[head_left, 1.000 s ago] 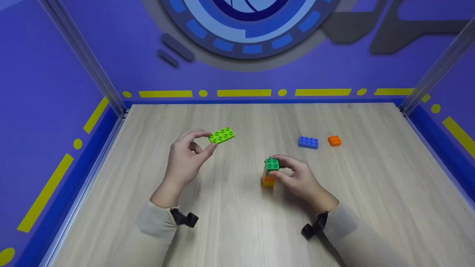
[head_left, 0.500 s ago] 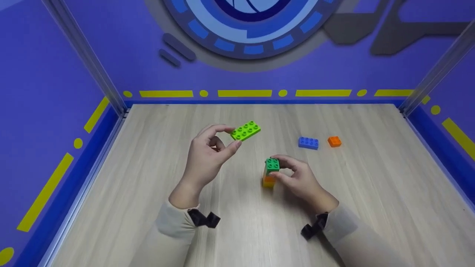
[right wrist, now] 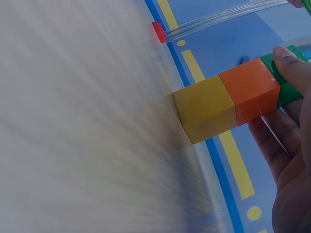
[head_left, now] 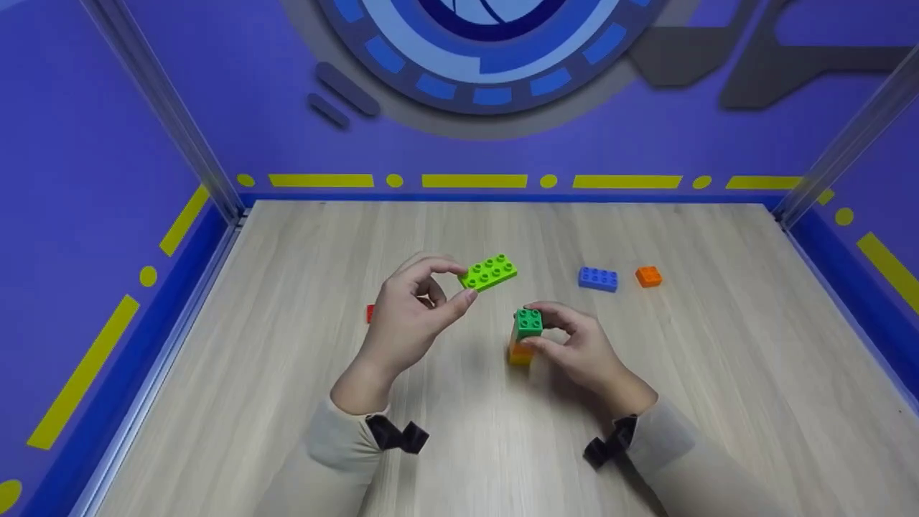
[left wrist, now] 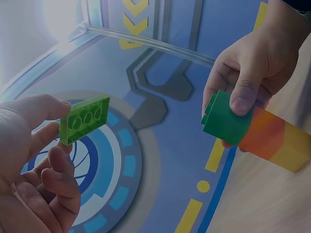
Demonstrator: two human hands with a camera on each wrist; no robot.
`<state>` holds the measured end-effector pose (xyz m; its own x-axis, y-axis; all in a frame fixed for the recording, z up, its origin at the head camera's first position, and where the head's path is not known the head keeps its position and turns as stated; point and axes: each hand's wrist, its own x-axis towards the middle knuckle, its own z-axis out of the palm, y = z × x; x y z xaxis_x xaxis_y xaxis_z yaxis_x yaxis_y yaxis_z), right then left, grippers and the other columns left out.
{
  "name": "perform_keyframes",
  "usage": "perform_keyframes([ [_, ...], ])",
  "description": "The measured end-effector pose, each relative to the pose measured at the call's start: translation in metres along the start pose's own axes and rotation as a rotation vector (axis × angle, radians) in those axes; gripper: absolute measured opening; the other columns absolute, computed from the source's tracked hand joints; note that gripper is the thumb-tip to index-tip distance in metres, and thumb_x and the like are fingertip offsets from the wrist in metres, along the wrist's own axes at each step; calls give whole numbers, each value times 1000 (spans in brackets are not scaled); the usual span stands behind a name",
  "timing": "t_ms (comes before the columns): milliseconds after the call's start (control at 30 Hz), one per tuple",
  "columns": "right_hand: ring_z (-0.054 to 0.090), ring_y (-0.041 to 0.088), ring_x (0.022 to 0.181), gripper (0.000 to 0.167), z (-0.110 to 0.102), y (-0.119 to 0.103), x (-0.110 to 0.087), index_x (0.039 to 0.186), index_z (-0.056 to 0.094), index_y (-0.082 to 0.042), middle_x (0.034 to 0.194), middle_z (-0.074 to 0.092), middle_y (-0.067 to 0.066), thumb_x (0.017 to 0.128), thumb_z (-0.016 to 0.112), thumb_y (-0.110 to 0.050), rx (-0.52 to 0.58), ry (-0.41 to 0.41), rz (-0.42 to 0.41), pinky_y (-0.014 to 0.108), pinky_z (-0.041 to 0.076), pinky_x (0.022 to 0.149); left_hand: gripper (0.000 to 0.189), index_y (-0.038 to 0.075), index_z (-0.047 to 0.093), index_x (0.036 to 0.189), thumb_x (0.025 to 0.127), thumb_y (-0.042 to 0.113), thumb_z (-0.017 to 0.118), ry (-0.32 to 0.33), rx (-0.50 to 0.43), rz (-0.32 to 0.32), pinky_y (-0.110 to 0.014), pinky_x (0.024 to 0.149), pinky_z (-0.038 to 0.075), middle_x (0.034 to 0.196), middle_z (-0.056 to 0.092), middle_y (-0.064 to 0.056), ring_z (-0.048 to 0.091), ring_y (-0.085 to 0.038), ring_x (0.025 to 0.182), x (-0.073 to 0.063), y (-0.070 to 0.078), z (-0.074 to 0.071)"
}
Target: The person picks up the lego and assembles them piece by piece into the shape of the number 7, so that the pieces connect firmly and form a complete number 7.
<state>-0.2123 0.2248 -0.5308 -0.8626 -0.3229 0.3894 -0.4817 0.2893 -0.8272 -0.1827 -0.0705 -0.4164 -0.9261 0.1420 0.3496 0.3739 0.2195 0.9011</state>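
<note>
My left hand (head_left: 409, 319) pinches a lime-green building brick (head_left: 490, 273) by one end between thumb and fingers, studs up. The brick is raised to the upper left of a small tower, apart from it. In the left wrist view its hollow underside shows. My right hand (head_left: 583, 345) grips the green brick (head_left: 529, 323) at the tower's top, thumb on one side and fingers on the other. Under it are an orange brick (right wrist: 249, 91) and, at the bottom, a yellow brick (right wrist: 206, 109). The tower stands upright on the wooden table (head_left: 467, 459).
A blue brick (head_left: 597, 279) and a small orange brick (head_left: 648, 276) lie behind the tower to the right. A red brick (head_left: 370, 314) is mostly hidden behind my left hand. Blue printed walls (head_left: 459, 161) enclose the table's back and sides.
My left hand has moved right with the lime-green brick, rising and then dipping a little. The red brick has come into sight behind it. My right hand keeps its grip on the tower.
</note>
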Motion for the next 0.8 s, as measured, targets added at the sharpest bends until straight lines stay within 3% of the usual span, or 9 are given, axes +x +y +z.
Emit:
perform_keyframes([
  [233,78,6,107,48,-1,0,1,139,75,-1,122,85,10,93,91,-2,5,-5,26,23,60,104,25,19,82,125,100,17,86,-53,14,-15,-22,67,51,136,72,1,62,-14,80,-1,-4,7],
  [600,79,11,111,47,-1,0,0,138,74,-3,124,85,7,94,91,-4,19,-18,48,22,59,107,23,17,81,125,102,15,85,-138,57,-36,-20,67,54,135,73,-2,66,-12,80,2,-30,21],
  [800,79,9,110,46,-2,0,2,136,74,0,123,85,9,93,91,-2,40,-15,41,19,58,106,13,16,81,114,102,15,85,-180,34,-41,-21,67,54,135,74,-4,64,-12,77,3,-36,29],
])
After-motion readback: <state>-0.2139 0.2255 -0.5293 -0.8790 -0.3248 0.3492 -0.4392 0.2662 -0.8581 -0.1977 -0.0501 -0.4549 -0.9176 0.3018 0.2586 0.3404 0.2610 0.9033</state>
